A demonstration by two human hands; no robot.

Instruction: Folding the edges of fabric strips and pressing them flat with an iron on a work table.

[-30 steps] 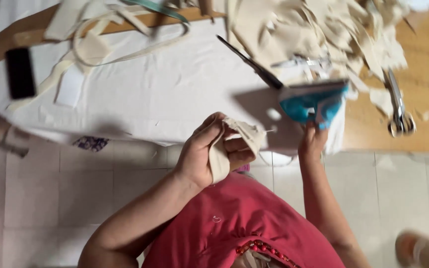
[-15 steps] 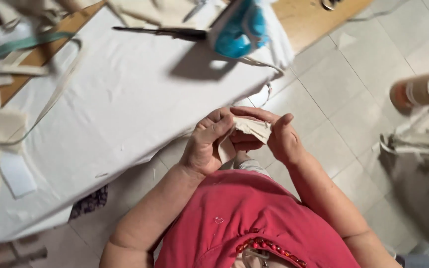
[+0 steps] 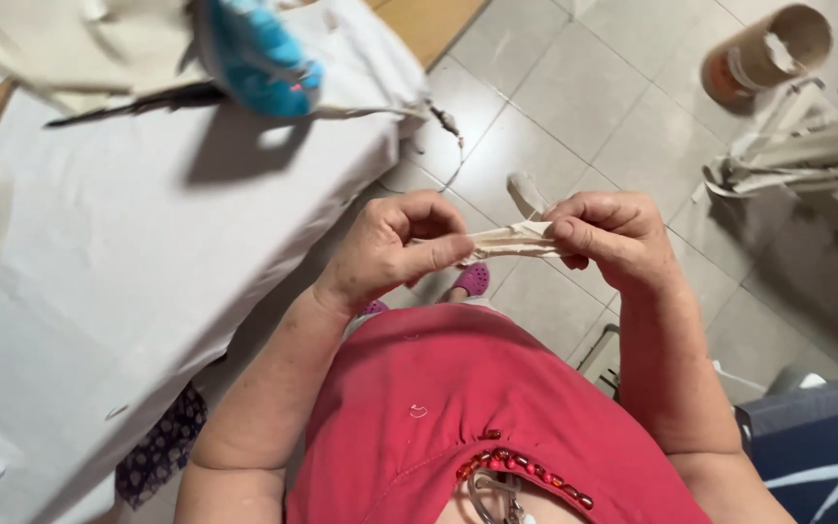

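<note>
A narrow strip of cream fabric is stretched between both hands above the tiled floor. My left hand pinches its left end between thumb and fingers. My right hand pinches the right end, and a short tail of the strip sticks up behind it. A blue iron rests on the white cloth-covered table at the upper left, away from both hands.
A cardboard tube lies on the floor at the upper right, beside a heap of cream fabric. A dark blue seat sits at the lower right. Purple shoes show below the hands.
My right hand left the iron and came to the fabric piece. Both hands have drawn the piece out into a strip. The view has swung right, away from the table.
</note>
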